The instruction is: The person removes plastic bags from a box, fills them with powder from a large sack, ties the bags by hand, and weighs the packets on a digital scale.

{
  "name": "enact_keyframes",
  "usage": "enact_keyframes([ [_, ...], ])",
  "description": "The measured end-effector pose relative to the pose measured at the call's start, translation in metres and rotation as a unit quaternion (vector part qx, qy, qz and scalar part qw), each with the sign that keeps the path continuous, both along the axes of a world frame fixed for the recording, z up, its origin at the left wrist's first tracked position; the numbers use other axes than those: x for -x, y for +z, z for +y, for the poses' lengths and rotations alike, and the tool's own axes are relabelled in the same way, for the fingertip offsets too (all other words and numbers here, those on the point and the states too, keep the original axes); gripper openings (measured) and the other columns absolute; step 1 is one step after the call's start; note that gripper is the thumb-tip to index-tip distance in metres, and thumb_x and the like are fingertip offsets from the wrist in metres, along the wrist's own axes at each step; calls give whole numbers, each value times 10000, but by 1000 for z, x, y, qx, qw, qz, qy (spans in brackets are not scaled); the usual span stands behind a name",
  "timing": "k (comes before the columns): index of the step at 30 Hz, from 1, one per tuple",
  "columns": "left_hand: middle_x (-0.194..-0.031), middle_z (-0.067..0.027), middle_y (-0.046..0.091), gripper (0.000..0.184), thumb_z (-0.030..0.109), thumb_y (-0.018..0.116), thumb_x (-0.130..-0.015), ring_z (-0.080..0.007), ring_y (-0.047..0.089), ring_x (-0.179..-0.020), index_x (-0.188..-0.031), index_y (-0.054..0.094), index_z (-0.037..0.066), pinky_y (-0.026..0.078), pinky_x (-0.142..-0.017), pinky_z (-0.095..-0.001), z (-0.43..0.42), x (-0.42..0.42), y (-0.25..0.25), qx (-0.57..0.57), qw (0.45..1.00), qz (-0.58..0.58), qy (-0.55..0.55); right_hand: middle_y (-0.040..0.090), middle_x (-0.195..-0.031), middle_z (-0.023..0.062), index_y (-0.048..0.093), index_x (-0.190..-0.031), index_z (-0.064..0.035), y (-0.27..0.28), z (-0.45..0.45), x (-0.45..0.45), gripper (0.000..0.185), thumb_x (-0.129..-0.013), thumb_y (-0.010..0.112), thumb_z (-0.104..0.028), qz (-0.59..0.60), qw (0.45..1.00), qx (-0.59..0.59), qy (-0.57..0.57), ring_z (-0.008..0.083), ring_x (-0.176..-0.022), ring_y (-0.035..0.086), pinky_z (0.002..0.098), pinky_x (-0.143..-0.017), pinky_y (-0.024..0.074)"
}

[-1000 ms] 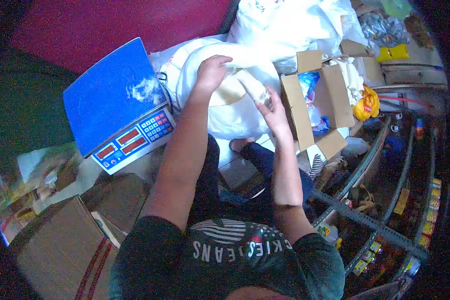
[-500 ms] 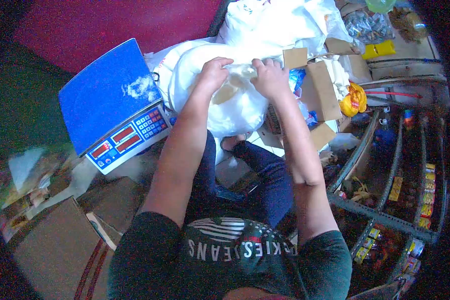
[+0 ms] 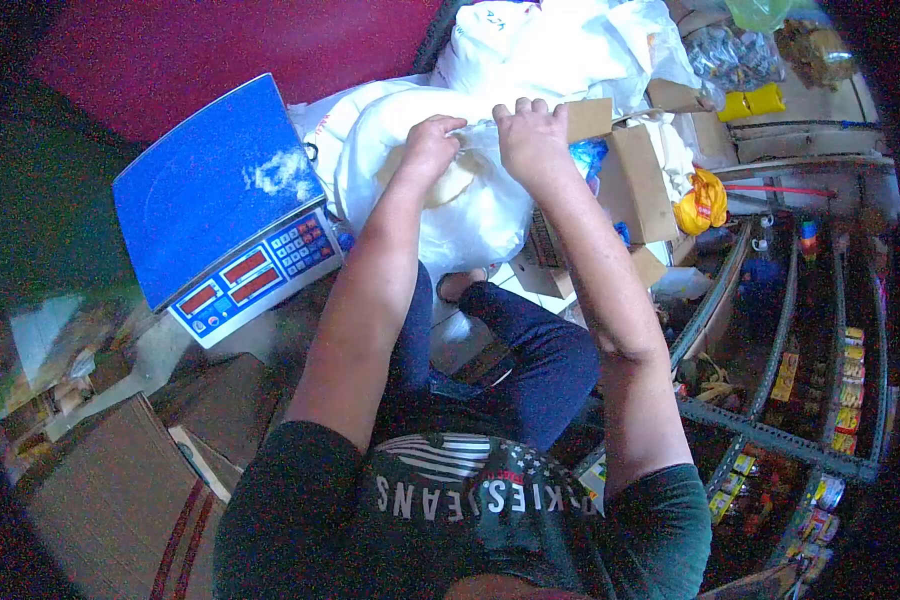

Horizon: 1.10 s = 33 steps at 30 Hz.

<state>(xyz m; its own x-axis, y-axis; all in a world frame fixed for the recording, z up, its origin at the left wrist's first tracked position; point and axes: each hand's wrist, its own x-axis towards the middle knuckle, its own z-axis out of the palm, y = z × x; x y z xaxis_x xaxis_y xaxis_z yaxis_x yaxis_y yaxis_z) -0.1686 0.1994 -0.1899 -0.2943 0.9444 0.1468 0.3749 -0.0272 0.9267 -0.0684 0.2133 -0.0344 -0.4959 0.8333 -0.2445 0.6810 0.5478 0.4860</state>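
Note:
A large white plastic bag (image 3: 480, 232) stands in front of me, with pale cream-coloured contents showing through its upper part. My left hand (image 3: 433, 148) is at the bag's upper left, its fingers pinched on the plastic. Just to the right, my right hand (image 3: 533, 142) has its fingers curled over the bag's upper edge, gripping the plastic. A thin, clear-looking stretch of plastic spans the gap between the two hands. The fingertips of my right hand are partly hidden.
A blue-topped scale (image 3: 215, 190) with white powder on it stands at left. Right of the bag are an open cardboard box (image 3: 638, 185) and a yellow bag (image 3: 701, 203). White sacks (image 3: 530, 50) lie behind. Metal shelving (image 3: 770, 440) holds small packets at right; cardboard (image 3: 110, 490) sits lower left.
My right hand has risen from low beside the bag to its upper edge and closed on the plastic. A rolled white piece seen near it earlier no longer shows. The view has shifted slightly.

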Motion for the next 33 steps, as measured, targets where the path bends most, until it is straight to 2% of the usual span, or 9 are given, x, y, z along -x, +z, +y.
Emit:
enact_keyframes([
  [4, -1044, -133, 615, 338, 14, 543, -682, -261, 575, -989, -996, 659, 64, 425, -905, -324, -2, 5, 0, -7, 1000, 14, 15, 505, -1170, 126, 455, -1220, -147, 4, -4, -13, 455, -783, 576, -188, 39, 999, 2, -37, 281, -1133, 454, 502, -952, 316],
  [7, -1061, -140, 611, 329, 26, 533, -698, -260, 575, -998, -1001, 656, 58, 409, -920, -315, -10, 15, 15, 57, 984, -169, 11, 497, -1184, 134, 422, -1251, -171, 13, -13, -34, 546, -757, 638, -256, 107, 992, -10, -69, 302, -1128, 457, 510, -941, 324],
  [11, -1018, -129, 634, 354, -13, 496, -703, -218, 599, -946, -1015, 651, 50, 480, -794, -293, -2, 15, -9, 111, 994, -18, 11, 503, -1163, 151, 436, -1234, -148, -7, -32, -70, 557, -737, 657, -271, 202, 975, 10, -90, 320, -1116, 461, 518, -906, 338],
  [15, -1000, -122, 639, 386, -40, 479, -691, -169, 620, -770, -1023, 653, 57, 491, -700, -258, -10, 17, 4, 71, 974, -213, 35, 495, -1171, 166, 445, -1224, -111, -29, -62, -104, 550, -740, 655, -264, 272, 949, 73, -139, 340, -1101, 463, 472, -915, 350],
  [17, -1022, -126, 626, 399, -17, 476, -696, -175, 610, -823, -1049, 643, 68, 484, -740, -271, -17, 20, 13, 50, 981, -183, 37, 491, -1188, 163, 434, -1244, -96, -42, -76, -130, 559, -753, 650, -255, 327, 929, 103, -141, 326, -1108, 467, 424, -928, 357],
  [21, -1074, -136, 606, 467, -12, 469, -665, -199, 589, -924, -1109, 603, 39, 461, -810, -282, -34, 27, 53, 57, 971, -230, 20, 471, -1213, 145, 383, -1290, -53, -81, -109, -194, 590, -784, 635, -221, 559, 780, 236, -156, 276, -1103, 468, 366, -941, 365],
  [25, -866, -101, 639, 436, -24, 490, -679, -108, 563, -646, -1101, 598, -2, 462, -677, -251, -42, 51, 80, -28, 957, -290, 13, 447, -1238, 93, 369, -1307, -68, -84, -148, -237, 598, -793, 632, -224, 642, 644, 311, -275, 227, -1102, 455, 319, -939, 349],
  [29, -968, -115, 626, 459, -25, 500, -653, -175, 588, -789, -1101, 596, -1, 472, -740, -272, -72, 97, 146, -58, 952, -300, 8, 475, -1205, 92, 352, -1321, -87, -102, -172, -272, 610, -792, 630, -208, 721, 526, 307, -331, 219, -1086, 466, 320, -924, 361],
  [33, -1001, -94, 618, 499, -6, 516, -636, -192, 570, -877, -1132, 573, 11, 462, -786, -293, -111, 167, 198, -77, 973, -218, 13, 523, -1132, 88, 332, -1334, -98, -121, -185, -294, 618, -812, 621, -257, 764, 466, 284, -344, 200, -1041, 485, 341, -901, 371],
])
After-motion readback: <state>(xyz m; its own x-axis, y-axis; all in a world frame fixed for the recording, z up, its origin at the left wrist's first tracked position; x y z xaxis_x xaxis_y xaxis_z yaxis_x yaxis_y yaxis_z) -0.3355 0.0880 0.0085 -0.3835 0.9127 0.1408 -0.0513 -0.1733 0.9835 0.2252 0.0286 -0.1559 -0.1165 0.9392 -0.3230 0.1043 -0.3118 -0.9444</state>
